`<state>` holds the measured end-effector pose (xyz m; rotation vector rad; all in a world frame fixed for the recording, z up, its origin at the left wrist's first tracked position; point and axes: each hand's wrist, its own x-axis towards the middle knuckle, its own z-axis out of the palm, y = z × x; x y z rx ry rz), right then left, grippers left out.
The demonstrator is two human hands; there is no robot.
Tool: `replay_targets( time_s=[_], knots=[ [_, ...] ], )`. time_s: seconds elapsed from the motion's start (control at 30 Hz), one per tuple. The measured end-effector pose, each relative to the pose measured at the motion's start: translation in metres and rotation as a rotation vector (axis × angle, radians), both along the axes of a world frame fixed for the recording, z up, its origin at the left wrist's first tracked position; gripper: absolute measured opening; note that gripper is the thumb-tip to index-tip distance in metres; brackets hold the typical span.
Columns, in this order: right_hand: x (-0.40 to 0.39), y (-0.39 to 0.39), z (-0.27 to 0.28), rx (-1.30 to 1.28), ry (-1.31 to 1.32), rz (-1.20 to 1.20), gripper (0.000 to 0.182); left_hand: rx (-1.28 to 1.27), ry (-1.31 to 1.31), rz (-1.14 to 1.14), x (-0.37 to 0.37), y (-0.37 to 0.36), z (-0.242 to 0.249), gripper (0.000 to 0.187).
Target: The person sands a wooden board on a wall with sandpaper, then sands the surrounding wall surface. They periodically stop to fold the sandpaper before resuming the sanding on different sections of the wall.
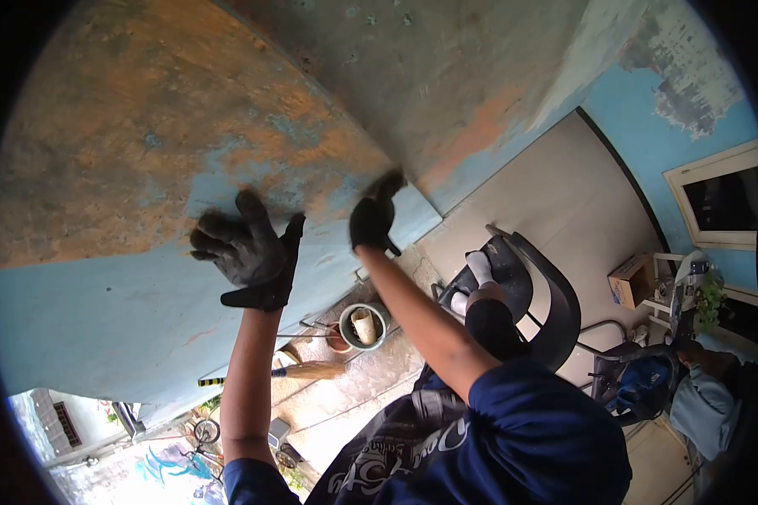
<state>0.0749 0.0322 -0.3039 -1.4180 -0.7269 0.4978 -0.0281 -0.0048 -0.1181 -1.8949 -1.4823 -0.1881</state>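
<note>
My left hand [248, 248], in a dark grey glove, lies against the painted wall [126, 324] with its fingers spread. No object shows in it. My right hand [373, 220], also gloved, is at the wall's corner edge, its fingers stretched up and slightly blurred. I see nothing held there. Around both hands the wall is patchy: orange-brown and rough above, light blue below. Past the corner a grey-brown wall face [413, 76] carries a pinkish streak.
Below the wall stand a round bucket [377, 338] with a pale container inside and a broom [312, 370]. I stand on a black chair [526, 290]. To the right are a cardboard box [630, 282], a blue bag [646, 387] and another person [706, 408]. A bicycle [206, 433] is lower left.
</note>
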Motion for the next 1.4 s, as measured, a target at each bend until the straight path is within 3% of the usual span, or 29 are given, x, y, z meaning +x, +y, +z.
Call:
replay_targets(
  time_s=[0.03,0.1,0.17,0.3,0.33,0.37,0.43,0.47,0.57,0.63,0.73,0.83,0.87,0.93,0.97,1.03,1.07,1.13,1.2,1.27,1.37,1.4],
  knots=[
    [-0.001,0.0,0.01,0.024,0.043,-0.005,0.045,-0.001,-0.003,0.0,0.003,0.003,0.001,0.115],
    [0.016,-0.036,0.084,0.571,-0.35,0.279,0.047,-0.001,-0.089,-0.057,0.007,-0.001,0.007,0.12],
    [-0.012,-0.033,0.017,0.517,-0.397,0.242,0.046,-0.031,-0.05,-0.028,0.003,-0.004,0.004,0.118],
    [-0.031,-0.022,-0.062,-0.191,-0.706,0.37,0.046,-0.044,0.005,0.015,-0.002,-0.002,0.0,0.115],
    [-0.027,-0.023,-0.045,-0.182,-0.546,0.313,0.047,-0.036,-0.001,-0.006,0.003,0.006,0.001,0.115],
    [-0.023,-0.03,-0.01,0.019,-0.379,0.235,0.047,0.022,-0.013,-0.028,0.007,0.008,0.003,0.115],
    [-0.005,-0.05,0.048,0.436,-0.336,0.27,0.049,0.047,-0.011,-0.04,0.007,0.001,0.007,0.116],
    [-0.008,-0.047,0.033,0.507,-0.34,0.272,0.05,0.069,-0.011,-0.062,0.01,0.002,0.009,0.116],
    [-0.022,-0.008,-0.167,0.231,0.008,0.185,0.05,0.096,0.015,-0.076,0.007,0.004,0.012,0.118],
    [0.002,-0.006,-0.076,-0.065,-0.141,-0.189,0.047,0.082,0.041,-0.043,0.006,0.001,0.006,0.12],
    [0.004,-0.008,-0.053,-0.512,-0.099,0.243,0.035,0.062,0.051,-0.057,-0.005,0.005,-0.003,0.128],
    [0.009,-0.036,0.024,0.133,-0.197,0.231,0.052,0.058,0.056,-0.033,-0.003,0.006,-0.004,0.126],
    [0.011,-0.042,0.026,0.499,-0.373,0.257,0.063,0.044,0.063,0.002,-0.003,0.002,-0.004,0.125],
    [0.002,-0.026,-0.091,0.322,-0.361,0.169,0.055,0.045,0.067,-0.01,-0.005,0.0,-0.004,0.126],
    [0.021,-0.014,-0.101,-0.204,0.269,0.268,0.052,0.055,0.069,-0.02,-0.005,0.004,-0.003,0.126],
    [0.019,-0.013,-0.11,-0.751,0.906,0.349,0.051,0.046,0.069,-0.003,-0.004,-0.001,-0.002,0.126],
    [0.003,-0.003,-0.11,-0.709,0.542,0.249,0.043,0.042,0.065,0.004,-0.002,0.003,-0.002,0.127],
    [0.0,-0.015,-0.057,-0.519,0.25,0.107,0.049,0.09,0.072,-0.043,0.0,0.008,-0.002,0.126],
    [-0.005,-0.041,0.004,0.047,-0.068,0.13,0.056,0.124,0.091,-0.083,-0.001,0.008,-0.001,0.126],
    [-0.003,-0.045,0.014,0.455,-0.375,0.155,0.059,0.062,0.073,-0.009,0.004,0.002,0.0,0.126],
    [0.014,-0.007,-0.106,-0.156,0.266,0.221,0.056,0.042,0.061,-0.009,-0.004,0.003,-0.004,0.126],
    [0.006,-0.011,-0.114,-0.401,0.411,0.25,0.045,0.046,0.06,0.003,-0.002,-0.001,-0.001,0.126]
  ],
)
